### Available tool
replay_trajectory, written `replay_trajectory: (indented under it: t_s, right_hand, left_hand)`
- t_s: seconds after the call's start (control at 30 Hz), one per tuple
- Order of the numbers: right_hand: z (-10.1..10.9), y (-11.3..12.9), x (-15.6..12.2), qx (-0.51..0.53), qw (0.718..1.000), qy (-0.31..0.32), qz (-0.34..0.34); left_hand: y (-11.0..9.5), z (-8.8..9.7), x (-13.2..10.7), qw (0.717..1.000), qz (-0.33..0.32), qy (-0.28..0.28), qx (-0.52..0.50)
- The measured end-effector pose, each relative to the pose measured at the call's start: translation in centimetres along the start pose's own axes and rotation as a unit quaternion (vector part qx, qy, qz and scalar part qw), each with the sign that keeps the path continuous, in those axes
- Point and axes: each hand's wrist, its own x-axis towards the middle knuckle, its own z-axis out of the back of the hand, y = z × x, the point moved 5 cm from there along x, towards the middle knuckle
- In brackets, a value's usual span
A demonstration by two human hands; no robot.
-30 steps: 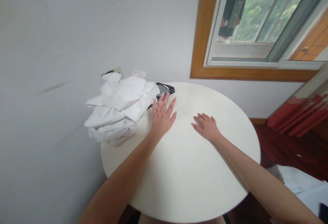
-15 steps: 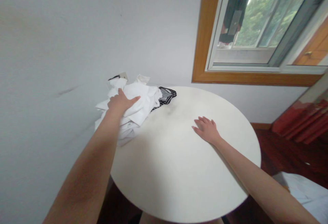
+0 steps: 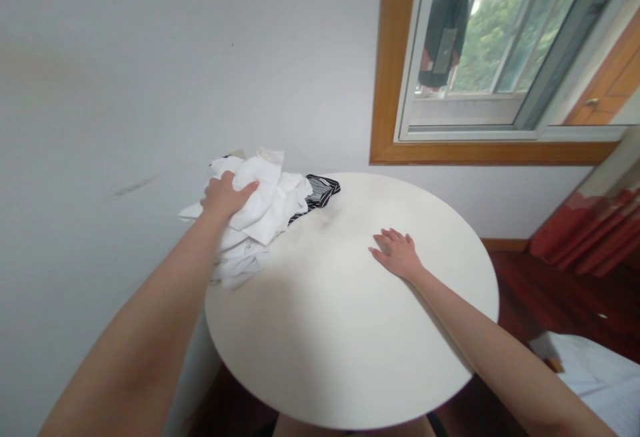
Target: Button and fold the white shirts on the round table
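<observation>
A crumpled pile of white cloth point(image 3: 265, 213) lies at the far left edge of a round white table point(image 3: 350, 330). My left hand point(image 3: 225, 195) is closed on the top of that white cloth, fingers bunched into the fabric. A black-and-white striped garment point(image 3: 320, 191) pokes out from behind the pile. My right hand point(image 3: 397, 253) rests flat on the table top to the right of the middle, fingers stretched out and holding nothing.
A plain white wall rises right behind the table. A wood-framed window point(image 3: 480, 150) sits at the upper right. Red fabric point(image 3: 590, 230) leans at the far right over a dark wooden floor, and white cloth point(image 3: 595, 377) lies at the lower right.
My left hand left the table top, moved left onto the white pile and closed on the cloth, lifting it slightly. My right hand stayed flat in place.
</observation>
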Motion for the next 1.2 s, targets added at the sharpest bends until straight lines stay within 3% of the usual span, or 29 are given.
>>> replay_trajectory:
  t_s: [0.13,0.33,0.5,0.6,0.7,0.77,0.87,0.93,0.97,1.07,1.2]
  right_hand:
    - [-0.1,-0.2,0.0,0.002,1.000,-0.004,0.001]
    - [-0.4,-0.4,0.0,0.007,1.000,-0.002,0.002]
    - [-0.2,-0.2,0.0,0.001,1.000,0.001,0.003]
    - [-0.2,-0.2,-0.1,0.001,1.000,0.002,0.000]
    - [-0.1,-0.2,-0.1,0.003,1.000,0.003,-0.003]
    - [0.0,-0.2,-0.1,0.003,1.000,0.006,-0.004]
    - [0.0,-0.3,0.0,0.000,1.000,0.019,-0.005]
    - [-0.3,-0.7,0.0,-0.001,0.999,0.033,-0.006]
    - [-0.5,-0.9,0.1,0.005,0.999,0.036,-0.006]
    - [-1.2,-2.0,0.3,0.117,0.993,0.019,-0.014]
    - [-1.9,-3.6,1.2,0.327,0.944,-0.011,-0.050]
  left_hand:
    - [-0.8,2.9,-1.4,0.987,-0.032,-0.148,-0.047]
    - [-1.9,7.9,-1.9,0.937,-0.091,-0.284,-0.183]
    - [-6.1,12.0,-5.4,0.907,-0.185,-0.342,-0.164]
    - [-9.6,12.5,-9.2,0.906,-0.245,-0.319,-0.133]
    - [-12.6,9.9,-13.0,0.926,-0.281,-0.232,-0.099]
    - [-14.0,6.3,-15.2,0.946,-0.285,-0.129,-0.083]
    - [-15.0,-0.7,-18.3,0.957,-0.278,0.038,-0.068]
    - [-15.3,-4.6,-20.2,0.949,-0.281,0.112,-0.084]
    - [-15.4,-5.9,-21.0,0.946,-0.283,0.123,-0.102]
    - [-15.5,-8.0,-22.4,0.930,-0.285,0.153,-0.173]
    - [-15.4,-8.4,-23.3,0.878,-0.284,0.262,-0.283]
